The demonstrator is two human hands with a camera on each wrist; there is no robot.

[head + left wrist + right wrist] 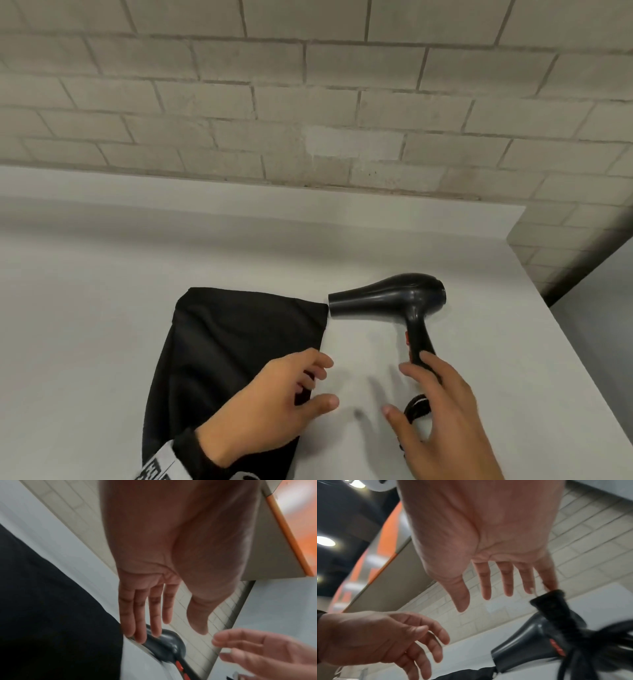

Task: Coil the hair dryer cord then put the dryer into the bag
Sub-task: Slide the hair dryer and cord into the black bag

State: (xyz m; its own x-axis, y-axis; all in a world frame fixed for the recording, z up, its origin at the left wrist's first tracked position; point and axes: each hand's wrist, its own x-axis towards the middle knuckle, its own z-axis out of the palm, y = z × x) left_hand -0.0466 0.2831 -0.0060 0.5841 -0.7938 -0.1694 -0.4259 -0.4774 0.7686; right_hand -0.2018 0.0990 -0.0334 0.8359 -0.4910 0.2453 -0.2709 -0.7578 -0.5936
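The black hair dryer (394,294) lies on its side on the white table (102,274), its nozzle pointing left at the flat black bag (233,342). My left hand (323,382) hovers at the bag's right edge with relaxed fingers and holds nothing. My right hand (397,390) is spread over the end of the dryer handle, fingertips touching it. Under its palm the bundled cord (416,407) shows, mostly hidden. In the right wrist view the cord loops (590,649) and a fuzzy black strap (553,601) lie by the dryer (527,642), and my little finger touches the strap.
A pale brick wall (308,102) runs close behind the table. The table's right edge (565,325) drops off just beyond the dryer, with grey floor below.
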